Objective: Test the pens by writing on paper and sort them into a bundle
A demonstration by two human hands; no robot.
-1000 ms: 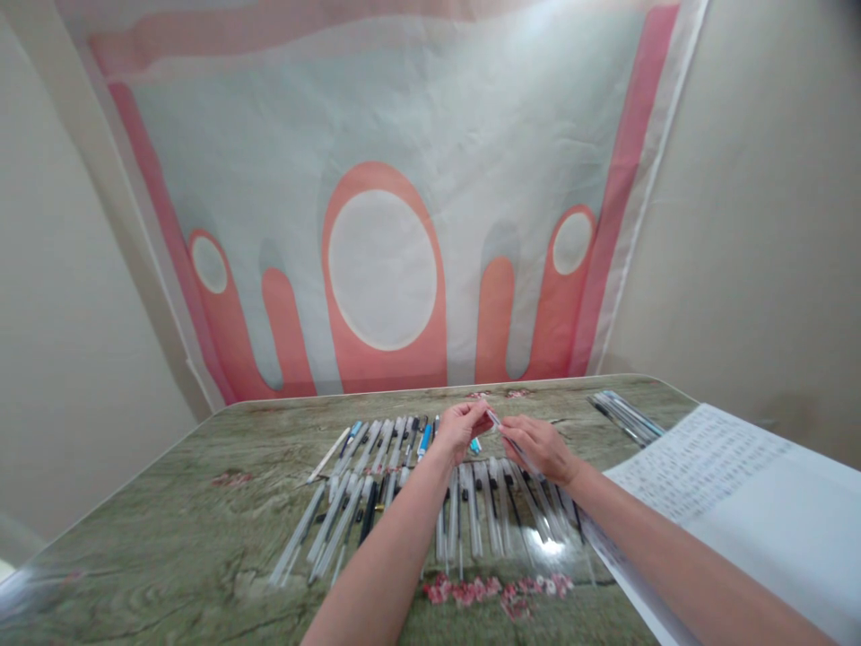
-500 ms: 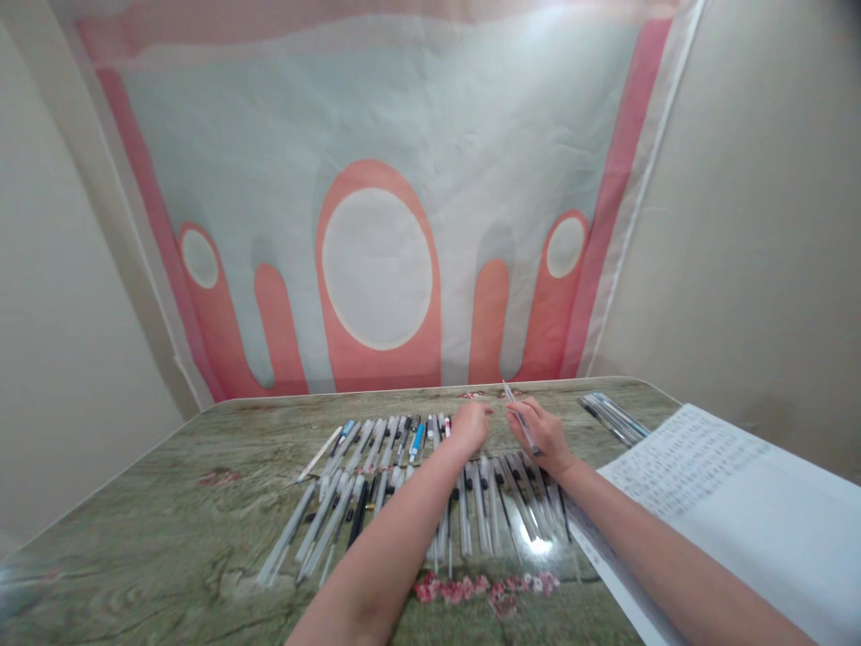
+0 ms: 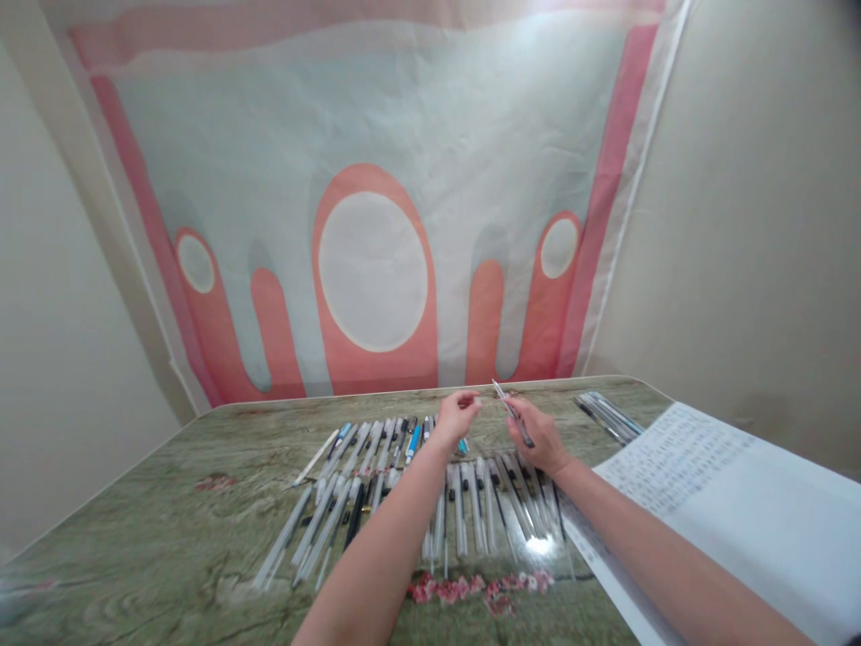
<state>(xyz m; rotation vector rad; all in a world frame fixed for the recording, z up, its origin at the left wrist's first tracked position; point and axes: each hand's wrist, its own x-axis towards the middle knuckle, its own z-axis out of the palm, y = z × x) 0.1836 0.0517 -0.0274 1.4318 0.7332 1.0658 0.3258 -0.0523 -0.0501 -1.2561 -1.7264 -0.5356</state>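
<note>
My right hand (image 3: 539, 435) grips a slim pen (image 3: 511, 411), its tip slanting up and away to the left. My left hand (image 3: 457, 416) hovers just left of that pen, thumb and fingers drawn together; a small pale bit shows at the fingertips, too small to name. Below the hands lie two rows of clear pen barrels and caps. The front row (image 3: 477, 507) runs under both forearms, with thin refills and a black pen (image 3: 355, 516) among them. In the back row (image 3: 369, 446) a blue-and-white pen (image 3: 413, 443) stands out.
Handwritten paper sheets (image 3: 726, 529) cover the table's right side. Behind their corner lies a bundle of pens or refills (image 3: 609, 416). The wood-patterned table (image 3: 168, 529) ends at a wall hanging (image 3: 464, 135). A cream stick-like pen (image 3: 316, 458) lies at the back row's left end.
My left hand has turned and shifted slightly left, so its fingertips show more clearly. The pen in my right hand has moved slightly left. The whole view has shifted a little.
</note>
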